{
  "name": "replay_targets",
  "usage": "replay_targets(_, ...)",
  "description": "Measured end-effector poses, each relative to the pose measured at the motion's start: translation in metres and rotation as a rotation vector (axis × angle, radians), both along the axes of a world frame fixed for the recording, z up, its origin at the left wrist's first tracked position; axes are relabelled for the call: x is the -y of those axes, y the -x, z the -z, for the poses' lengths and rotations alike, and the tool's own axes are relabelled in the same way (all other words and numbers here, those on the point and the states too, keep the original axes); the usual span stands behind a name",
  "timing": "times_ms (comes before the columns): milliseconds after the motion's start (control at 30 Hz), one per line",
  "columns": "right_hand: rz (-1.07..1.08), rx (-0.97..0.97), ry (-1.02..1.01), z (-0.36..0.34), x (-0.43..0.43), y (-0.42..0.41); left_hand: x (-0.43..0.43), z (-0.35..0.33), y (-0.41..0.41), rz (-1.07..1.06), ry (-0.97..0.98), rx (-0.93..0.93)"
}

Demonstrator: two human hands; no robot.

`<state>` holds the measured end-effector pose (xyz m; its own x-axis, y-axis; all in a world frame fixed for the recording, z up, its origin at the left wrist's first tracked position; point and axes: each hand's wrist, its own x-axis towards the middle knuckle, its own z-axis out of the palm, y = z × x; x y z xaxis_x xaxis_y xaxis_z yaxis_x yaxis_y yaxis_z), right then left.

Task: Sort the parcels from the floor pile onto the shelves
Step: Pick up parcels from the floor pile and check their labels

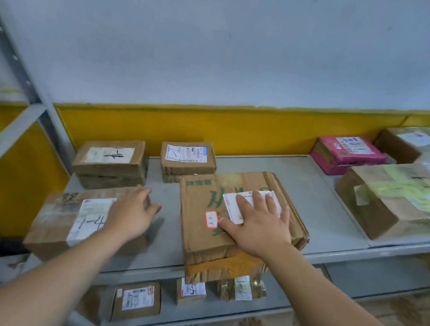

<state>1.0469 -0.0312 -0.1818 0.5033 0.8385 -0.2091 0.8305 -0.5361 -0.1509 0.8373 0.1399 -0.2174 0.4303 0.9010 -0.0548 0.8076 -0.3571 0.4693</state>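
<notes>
Head view is showing the large flat box lying on the grey shelf, its near end reaching the shelf's front edge. The right hand is pressing flat on its label, grip apart, fingers straight. Left of that box, the left hand is reaching over the box marked 1-4, grip apart, holding nothing; contact cannot be told.

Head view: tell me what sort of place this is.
Probably a parcel depot or pickup point. Grey metal shelves hold taped cardboard parcels with shipping labels; several have handwritten codes, like the box marked 1-4. The right hand presses flat on a large parcel.
</notes>
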Motion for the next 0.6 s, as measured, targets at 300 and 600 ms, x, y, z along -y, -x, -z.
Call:
replay_targets(300, 0.074, 0.026, -0.013, 0.002, -0.029, -0.013, -0.023, 0.033, 0.027, 0.021, -0.09, -0.311)
replay_targets(600, 0.112, 0.029, -0.029, 0.006, -0.052, -0.036, -0.05, 0.03, 0.007, 0.052, 0.018, -0.339)
